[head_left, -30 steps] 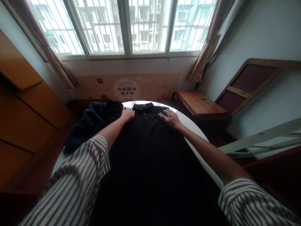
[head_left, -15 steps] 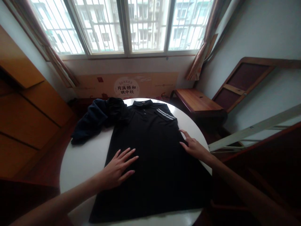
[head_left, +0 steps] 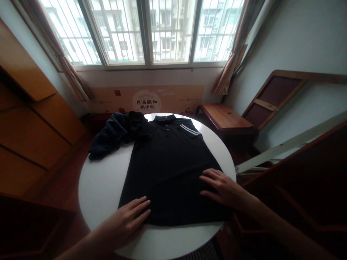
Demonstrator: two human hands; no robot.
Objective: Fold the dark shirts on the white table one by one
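A black polo shirt (head_left: 168, 166) lies spread out on a round white table (head_left: 101, 184), collar toward the window and hem toward me. Two white stripes mark its right-hand sleeve. My left hand (head_left: 130, 216) rests with fingers stretched on the shirt's lower left edge, by the hem. On the lower right part of the cloth lies my right hand (head_left: 221, 187), fingers extended and palm down. Neither hand grasps the fabric. The shirt's left sleeve is hidden under or beside a heap of dark clothes (head_left: 114, 135).
A wooden stool (head_left: 227, 117) stands beyond the table's right side. Further right are a pale slanted rail (head_left: 292, 144) and dark wooden furniture (head_left: 303, 195). Orange-brown cabinets (head_left: 29, 133) line the left, and a barred window (head_left: 146, 32) with curtains is ahead.
Both hands have moved down toward the hem, the left to the lower edge and the right down along the right side. The view has shifted slightly, and the hem now appears higher in view.
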